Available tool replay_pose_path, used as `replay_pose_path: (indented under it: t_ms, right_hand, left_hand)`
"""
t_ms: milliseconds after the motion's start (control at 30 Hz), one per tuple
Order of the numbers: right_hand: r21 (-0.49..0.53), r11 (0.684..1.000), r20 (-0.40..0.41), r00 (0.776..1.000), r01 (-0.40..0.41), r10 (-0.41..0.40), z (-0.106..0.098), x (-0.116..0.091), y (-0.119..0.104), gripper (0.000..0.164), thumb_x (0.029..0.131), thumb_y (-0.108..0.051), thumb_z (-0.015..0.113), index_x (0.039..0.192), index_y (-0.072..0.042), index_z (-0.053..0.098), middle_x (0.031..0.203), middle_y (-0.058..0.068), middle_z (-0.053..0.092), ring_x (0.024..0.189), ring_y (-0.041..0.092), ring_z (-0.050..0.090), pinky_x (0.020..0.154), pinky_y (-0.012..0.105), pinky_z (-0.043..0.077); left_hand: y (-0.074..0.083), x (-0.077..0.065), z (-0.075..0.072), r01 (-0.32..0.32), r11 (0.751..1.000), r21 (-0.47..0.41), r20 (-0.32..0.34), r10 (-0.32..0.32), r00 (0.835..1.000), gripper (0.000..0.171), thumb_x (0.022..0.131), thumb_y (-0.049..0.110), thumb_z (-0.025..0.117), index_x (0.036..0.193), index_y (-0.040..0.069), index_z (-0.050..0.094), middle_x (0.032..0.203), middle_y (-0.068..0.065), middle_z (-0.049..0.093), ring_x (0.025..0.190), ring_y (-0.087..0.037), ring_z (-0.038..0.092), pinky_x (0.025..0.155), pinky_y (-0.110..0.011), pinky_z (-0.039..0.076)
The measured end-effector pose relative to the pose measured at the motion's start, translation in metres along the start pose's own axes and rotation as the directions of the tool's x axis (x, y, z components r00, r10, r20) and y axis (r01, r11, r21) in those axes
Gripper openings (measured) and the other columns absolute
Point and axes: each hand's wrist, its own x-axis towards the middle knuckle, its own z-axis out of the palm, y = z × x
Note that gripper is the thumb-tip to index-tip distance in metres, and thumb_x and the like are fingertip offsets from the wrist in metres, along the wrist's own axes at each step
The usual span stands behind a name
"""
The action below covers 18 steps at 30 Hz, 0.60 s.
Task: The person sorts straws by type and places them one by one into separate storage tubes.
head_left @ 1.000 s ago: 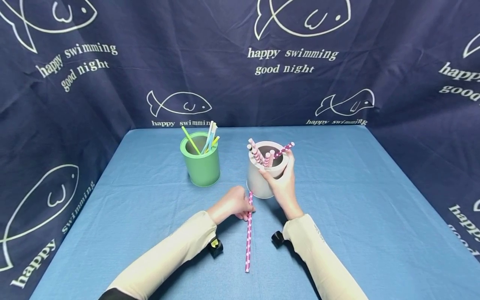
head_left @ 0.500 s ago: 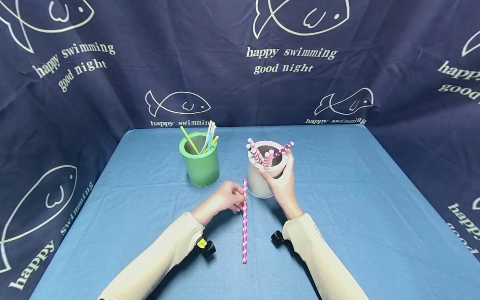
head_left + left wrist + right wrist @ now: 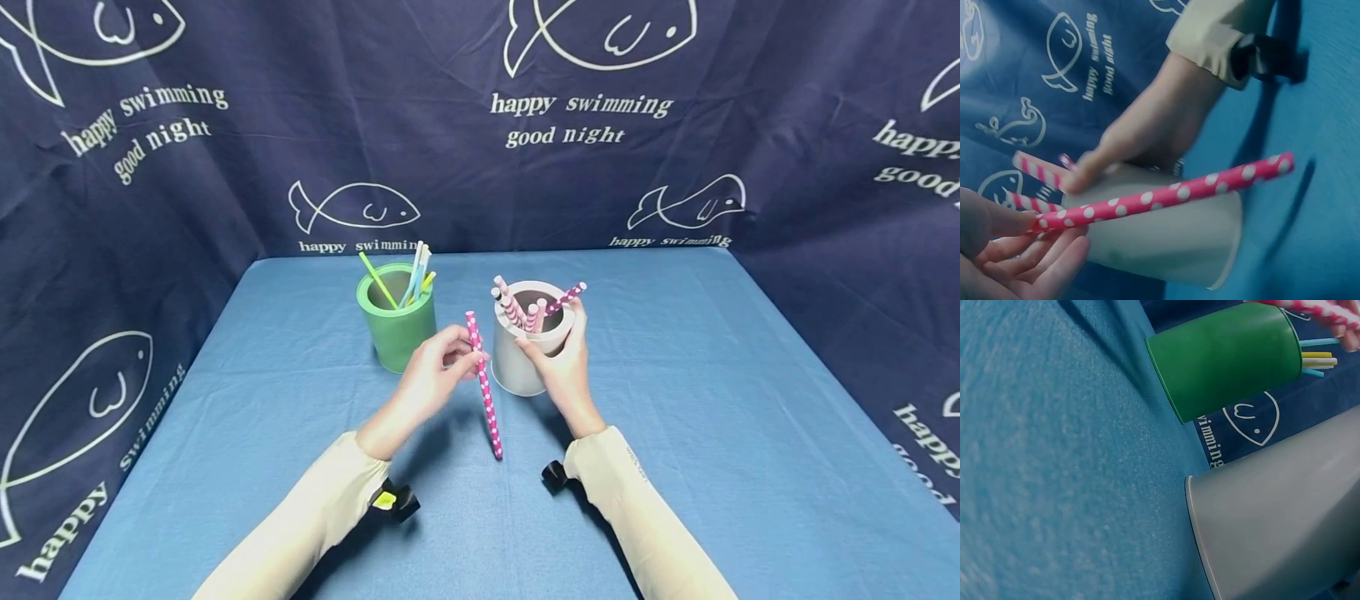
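A pink paper straw with white dots (image 3: pixel 487 398) is pinched between the thumb and fingers of my left hand (image 3: pixel 431 372). It is tilted, its upper end near the white canister, and in the left wrist view (image 3: pixel 1166 195) its lower end stands off the cloth above a shadow. My right hand (image 3: pixel 564 367) grips the rim and side of the white canister (image 3: pixel 515 367), which stands upright. Several pink and purple patterned straws (image 3: pixel 525 312) lean inside that canister. Behind my left hand is a green canister (image 3: pixel 401 333).
Several green, yellow, blue and white straws (image 3: pixel 417 275) stand in the green canister. A blue cloth (image 3: pixel 675 375) covers the table. Dark blue curtains (image 3: pixel 480 183) with fish prints enclose the back and sides.
My left hand has lifted the dotted straw off the table and carried it up and slightly left, tilting it. My right hand has stayed on the white canister.
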Motion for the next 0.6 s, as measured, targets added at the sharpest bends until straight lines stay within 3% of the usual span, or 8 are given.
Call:
replay_pose_path:
  t_ms: [100, 233, 433, 600]
  right_hand:
    - [0.001, 1.0, -0.003, 1.0, 0.0, 0.0, 0.001, 0.004, 0.016, 0.096, 0.076, -0.009, 0.076, 0.152, -0.004, 0.017, 0.15, 0.022, 0.038, 0.132, 0.034, 0.042, 0.114, 0.047, 0.031]
    - [0.003, 1.0, -0.01, 1.0, 0.018, -0.018, 0.002, 0.008, 0.032, 0.098, 0.076, -0.012, 0.079, 0.153, -0.011, 0.018, 0.15, 0.017, 0.039, 0.131, 0.029, 0.043, 0.114, 0.044, 0.032]
    - [0.018, 1.0, 0.001, 1.0, 0.019, -0.019, 0.003, 0.008, 0.034, 0.098, 0.076, -0.011, 0.078, 0.153, -0.012, 0.017, 0.149, 0.016, 0.04, 0.13, 0.027, 0.044, 0.112, 0.043, 0.033]
    - [0.034, 0.999, 0.004, 1.0, 0.019, -0.019, 0.004, 0.01, 0.032, 0.096, 0.074, -0.007, 0.074, 0.152, -0.003, 0.017, 0.15, 0.023, 0.036, 0.131, 0.036, 0.041, 0.112, 0.05, 0.031]
  left_hand:
    - [0.012, -0.004, -0.002, -0.101, 0.995, 0.016, -0.055, 0.102, 0.993, 0.011, 0.093, 0.003, 0.06, 0.101, -0.004, 0.059, 0.097, -0.021, 0.073, 0.088, -0.029, 0.071, 0.078, -0.028, 0.059]
    - [0.028, -0.008, -0.004, -0.249, 0.968, -0.023, -0.132, 0.244, 0.961, 0.014, 0.094, 0.0, 0.057, 0.106, -0.006, 0.058, 0.1, -0.021, 0.072, 0.097, -0.03, 0.07, 0.086, -0.025, 0.057]
    - [0.046, -0.009, -0.005, -0.448, 0.888, -0.102, -0.244, 0.415, 0.877, 0.016, 0.094, -0.006, 0.052, 0.108, -0.012, 0.054, 0.102, -0.024, 0.069, 0.101, -0.033, 0.069, 0.09, -0.029, 0.056]
    - [0.054, -0.007, -0.005, -0.546, 0.829, -0.124, -0.311, 0.49, 0.814, 0.019, 0.094, -0.009, 0.05, 0.111, -0.016, 0.052, 0.102, -0.023, 0.068, 0.101, -0.031, 0.069, 0.091, -0.033, 0.056]
